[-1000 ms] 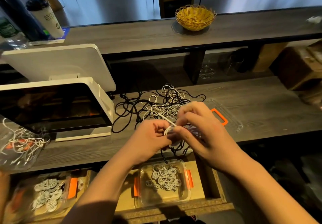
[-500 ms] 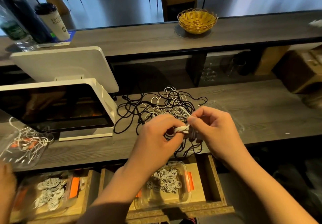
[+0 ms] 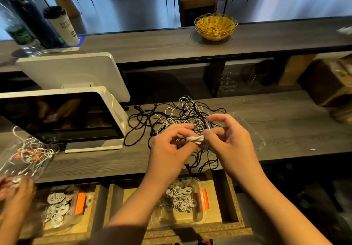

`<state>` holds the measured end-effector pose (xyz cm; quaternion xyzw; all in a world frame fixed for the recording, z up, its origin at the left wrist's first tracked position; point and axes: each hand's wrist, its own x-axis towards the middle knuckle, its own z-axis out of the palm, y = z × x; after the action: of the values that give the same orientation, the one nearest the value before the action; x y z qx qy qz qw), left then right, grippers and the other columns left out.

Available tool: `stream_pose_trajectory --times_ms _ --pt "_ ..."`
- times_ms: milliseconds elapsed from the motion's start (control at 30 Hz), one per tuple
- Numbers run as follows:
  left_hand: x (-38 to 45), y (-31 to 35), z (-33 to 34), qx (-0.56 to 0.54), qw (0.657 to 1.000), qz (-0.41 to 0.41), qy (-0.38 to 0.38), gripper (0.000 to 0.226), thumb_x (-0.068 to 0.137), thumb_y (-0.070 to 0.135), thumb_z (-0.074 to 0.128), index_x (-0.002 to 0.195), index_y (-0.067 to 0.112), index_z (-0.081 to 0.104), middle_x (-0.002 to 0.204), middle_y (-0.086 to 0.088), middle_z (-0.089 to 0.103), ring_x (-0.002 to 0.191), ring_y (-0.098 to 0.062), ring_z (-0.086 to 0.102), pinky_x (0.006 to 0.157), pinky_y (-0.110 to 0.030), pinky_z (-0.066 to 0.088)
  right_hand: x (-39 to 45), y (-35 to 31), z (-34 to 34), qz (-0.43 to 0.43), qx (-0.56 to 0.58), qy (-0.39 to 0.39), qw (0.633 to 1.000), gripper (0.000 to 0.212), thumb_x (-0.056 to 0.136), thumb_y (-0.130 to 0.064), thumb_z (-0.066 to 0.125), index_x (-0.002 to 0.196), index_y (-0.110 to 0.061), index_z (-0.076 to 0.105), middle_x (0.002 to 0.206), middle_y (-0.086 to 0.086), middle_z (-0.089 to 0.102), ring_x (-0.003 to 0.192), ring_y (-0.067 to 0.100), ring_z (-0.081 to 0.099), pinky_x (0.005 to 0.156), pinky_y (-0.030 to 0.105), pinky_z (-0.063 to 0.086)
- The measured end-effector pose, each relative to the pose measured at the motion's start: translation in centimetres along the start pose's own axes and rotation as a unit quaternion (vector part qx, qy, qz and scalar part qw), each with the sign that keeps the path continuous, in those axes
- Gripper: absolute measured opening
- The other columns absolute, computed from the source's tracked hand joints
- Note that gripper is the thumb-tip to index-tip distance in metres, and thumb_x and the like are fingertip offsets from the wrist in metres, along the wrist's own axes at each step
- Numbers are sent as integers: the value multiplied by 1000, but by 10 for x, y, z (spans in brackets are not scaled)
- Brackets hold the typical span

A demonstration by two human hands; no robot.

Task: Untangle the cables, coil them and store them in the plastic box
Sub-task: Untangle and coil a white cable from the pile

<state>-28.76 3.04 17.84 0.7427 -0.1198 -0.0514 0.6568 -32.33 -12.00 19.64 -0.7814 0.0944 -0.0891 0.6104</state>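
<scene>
White cable coil (image 3: pixel 196 139) pinched between left hand (image 3: pixel 171 149) and right hand (image 3: pixel 230 145), fingers curled. Judged light, limp, springy; best gripped across its wraps.

The counter (image 3: pixel 276 122) is matt grey wood-grain. The far basket (image 3: pixel 215 26) is woven yellow wicker. The near plastic box (image 3: pixel 198 220) is clear and glossy.

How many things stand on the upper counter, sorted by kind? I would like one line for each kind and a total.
Yellow wicker basket: 1
Paper cup with dark lid: 1
Bottles: 2, one clear with a green label, one dark
Total: 4
A small white thing at the far right edge is too blurred to name and is not counted.
</scene>
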Motion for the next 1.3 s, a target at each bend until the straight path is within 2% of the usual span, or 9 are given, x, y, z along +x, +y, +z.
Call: stream_pose_trajectory --times_ms 167,333,467,633,767,900,967,1133,1300 --pt "-2 -1 2 -6 1000 -11 26 21 81 0 77 90 19 75 91 1 75 87 -11 72 75 -21 56 4 1 3 2 -10 -25 1000 16 90 -31 63 105 -27 64 85 2 76 80 17 73 80 50 59" --pt "-1 -7 1 20 1000 -10 8 23 80 5 79 84 28 74 117 8 66 114 -5 62 85 -20 55 10 6 -1 -10 -27 -45 999 18 94 -13 58 89 -26 70 82 6 71 77 25 70 73 57 57" --pt "-5 -7 6 0 999 -29 -35 26 84 -3 72 86 23 69 125 7 64 117 -4 61 86 -17 53 15 8 -5 -37 -67 -78 994 14 83 -25 52 84 -29 66 77 6 70 71 27 68 65 56 56" --pt "-8 -8 7 -4 999 -44 -32 23 85 -1 73 91 21 70 102 8 73 98 -11 70 86 -27 57 21 8 -10 -40 -68 -77 994 18 91 -7 60 90 -24 64 68 1 68 66 23 68 66 55 58" --pt "-6 -5 7 14 999 -37 -2 16 86 5 74 94 19 71 91 4 73 86 -13 70 80 -29 59 20 10 -10 -33 -33 -74 996 10 90 -8 65 91 -18 67 70 2 71 70 28 70 72 55 57" --pt "-3 -1 10 -13 998 -46 28 30 84 9 76 110 21 67 92 9 76 89 -6 72 82 -22 57 17 13 -11 -16 58 -61 996 6 90 -8 68 94 -11 71 80 12 73 74 29 70 71 42 59" --pt "-1 0 13 -22 997 -69 25 39 84 10 76 121 21 67 94 12 77 93 -5 72 83 -19 56 16 15 -13 -6 78 -61 995 6 90 -10 68 95 -10 71 77 7 73 67 19 68 66 29 58" --pt "4 -1 16 0 995 -98 -1 22 84 12 78 103 22 78 93 10 78 91 -5 73 78 -16 54 17 26 -18 13 109 -56 992 15 84 -22 70 90 -8 68 64 -1 66 59 9 58 58 21 50" --pt "7 -2 27 11 993 -117 15 17 84 10 77 98 19 79 88 9 77 82 -3 72 71 -14 53 21 35 -22 11 96 -24 995 6 87 -12 72 89 -7 72 70 2 71 61 8 61 59 20 51"
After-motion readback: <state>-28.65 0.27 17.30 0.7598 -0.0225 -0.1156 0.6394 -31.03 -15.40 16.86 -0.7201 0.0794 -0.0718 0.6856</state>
